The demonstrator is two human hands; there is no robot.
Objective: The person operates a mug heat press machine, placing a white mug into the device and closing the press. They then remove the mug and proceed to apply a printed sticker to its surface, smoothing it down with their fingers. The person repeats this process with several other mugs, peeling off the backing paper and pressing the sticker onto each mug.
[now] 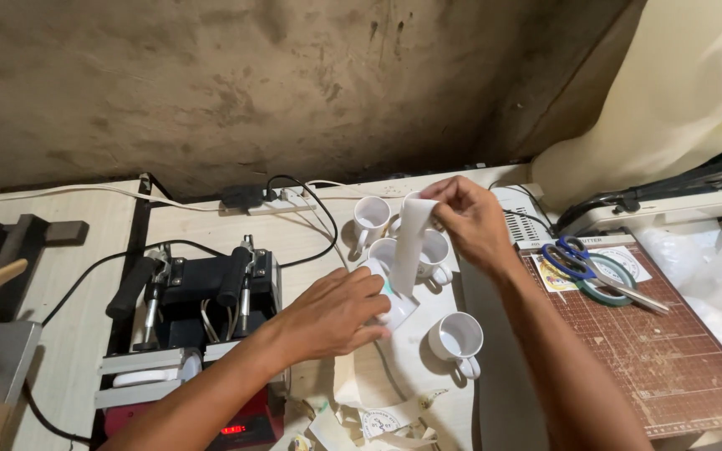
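1. The tabletop (211, 230) is pale wood-grain board, set against a rough, stained grey-brown wall; a cream cloth hangs at the far right corner.
2. Along the back edge lies a white power strip (282, 200) with black cables running toward the left part of the tabletop.
3. At the front left stands a black mug press (202, 292) with two black handles and a red lit display near the front edge.
4. The left hand (332, 313) is wrapped around a white mug (394, 309) near the middle of the tabletop, fingers curled on its side.
5. The right hand (470, 221) pinches the top of a white paper strip (411, 242) between thumb and fingertips; the strip hangs down to the held mug.
6. Three more white mugs stand close by: one (371, 219) toward the back edge, one (434, 250) behind the strip, one (457, 338) nearer the front.
7. Right of them lies a brown cutting mat (670, 359) carrying blue-handled scissors (582, 259), reaching the front right.
8. Paper scraps (378, 418) crowd the front edge; bare board shows between the press and the mugs.
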